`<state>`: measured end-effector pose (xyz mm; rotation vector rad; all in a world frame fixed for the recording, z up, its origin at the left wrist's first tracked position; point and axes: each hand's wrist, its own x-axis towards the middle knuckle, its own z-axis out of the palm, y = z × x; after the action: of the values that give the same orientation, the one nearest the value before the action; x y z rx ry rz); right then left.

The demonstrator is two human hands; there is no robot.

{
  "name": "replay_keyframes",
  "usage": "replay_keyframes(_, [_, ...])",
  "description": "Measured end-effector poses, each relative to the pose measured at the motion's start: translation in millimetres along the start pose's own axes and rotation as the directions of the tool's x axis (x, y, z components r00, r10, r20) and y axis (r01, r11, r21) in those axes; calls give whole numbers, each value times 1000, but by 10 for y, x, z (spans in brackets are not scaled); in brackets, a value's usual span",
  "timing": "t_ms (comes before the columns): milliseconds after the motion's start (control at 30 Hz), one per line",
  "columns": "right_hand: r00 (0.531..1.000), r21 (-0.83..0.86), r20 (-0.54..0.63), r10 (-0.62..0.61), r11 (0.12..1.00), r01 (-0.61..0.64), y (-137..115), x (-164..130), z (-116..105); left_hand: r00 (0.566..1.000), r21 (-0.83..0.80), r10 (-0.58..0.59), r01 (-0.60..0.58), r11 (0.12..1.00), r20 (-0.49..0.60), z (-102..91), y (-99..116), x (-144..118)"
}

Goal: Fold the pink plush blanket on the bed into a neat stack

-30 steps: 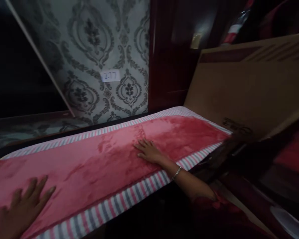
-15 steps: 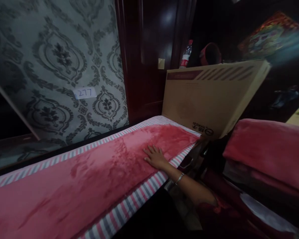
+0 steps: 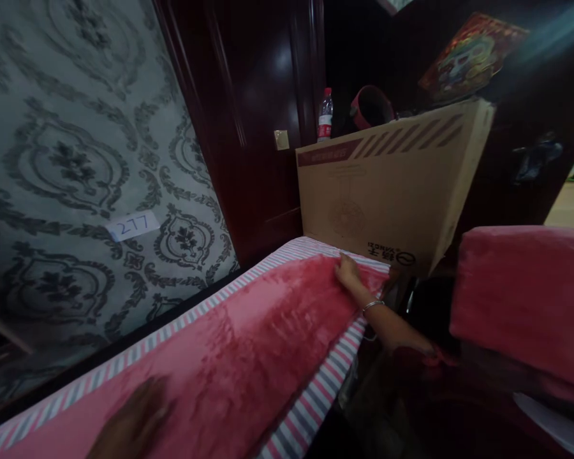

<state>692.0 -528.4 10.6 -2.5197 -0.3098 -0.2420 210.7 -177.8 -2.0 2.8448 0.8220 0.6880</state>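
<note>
A long pink plush blanket [image 3: 249, 357] lies flat along a pink, grey and white striped sheet [image 3: 316, 398]. At the blanket's far end, my right hand [image 3: 348, 274], with a silver bangle on its wrist, has its fingers closed on the edge next to the striped border. My left hand [image 3: 136, 417] is low over the near part of the blanket, smeared by motion. Whether its fingers are spread or bent does not show clearly.
A large cardboard box [image 3: 382, 191] stands beyond the sheet's far end, with a red-capped bottle [image 3: 325, 115] behind it. Folded pink plush fabric [image 3: 526, 299] is stacked at the right. A patterned wall [image 3: 76, 166] with a paper marked 277 [image 3: 132, 225] borders the left side.
My right hand has slid from lying flat mid-blanket to the far end and closed on its edge. My left hand has come into view at the bottom. The view has tilted and shifted.
</note>
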Motion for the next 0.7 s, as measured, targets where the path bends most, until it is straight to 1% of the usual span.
replay_keyframes(33, [999, -15, 5, 40, 999, -40, 56, 84, -1, 999, -16, 40, -40, 999, 37, 107, 145, 165])
replay_keyframes(67, [997, -31, 16, 77, 997, -76, 103, 162, 5, 988, -49, 104, -99, 994, 116, 210, 319, 318])
replay_keyframes(100, [994, -49, 32, 107, 993, -106, 144, 236, 13, 967, -85, 173, -159, 984, 185, 306, 513, 455])
replay_keyframes(133, [990, -66, 52, 132, 990, -128, 179, 304, 21, 949, -107, 224, -205, 973, 224, 394, 718, 572])
replay_keyframes(167, [986, -83, 77, 150, 986, -144, 210, 367, 28, 938, -108, 247, -227, 968, 241, 474, 923, 670])
replay_keyframes(233, [976, -110, 137, 171, 981, -157, 265, 471, 30, 922, -100, 274, -256, 962, 275, 623, 1291, 799])
replay_keyframes(267, [970, -121, 167, 176, 980, -157, 291, 512, 25, 917, -96, 280, -264, 960, 282, 698, 1438, 832])
replay_keyframes(333, [960, -137, 219, 177, 979, -149, 343, 569, 4, 908, -84, 288, -276, 958, 303, 854, 1640, 844])
replay_keyframes(367, [956, -141, 240, 171, 980, -140, 368, 588, -11, 905, -71, 292, -284, 956, 309, 933, 1695, 831])
replay_keyframes(433, [950, -139, 277, 148, 984, -113, 415, 613, -54, 900, -31, 294, -300, 953, 321, 1076, 1733, 786])
replay_keyframes(500, [946, -120, 302, 115, 989, -81, 443, 622, -122, 904, 4, 298, -314, 949, 307, 1177, 1712, 745])
replay_keyframes(567, [948, -75, 310, 67, 996, -46, 417, 602, -217, 910, 10, 310, -326, 945, 275, 1227, 1674, 722])
replay_keyframes(633, [959, -16, 284, 15, 1000, -11, 301, 512, -316, 912, -1, 327, -338, 941, 249, 1236, 1646, 716])
replay_keyframes(667, [966, 25, 258, -29, 999, 24, 206, 422, -352, 912, -6, 332, -341, 940, 242, 1233, 1639, 716])
replay_keyframes(700, [968, 80, 228, -102, 993, 86, 91, 292, -371, 912, -8, 334, -342, 940, 237, 1229, 1635, 718])
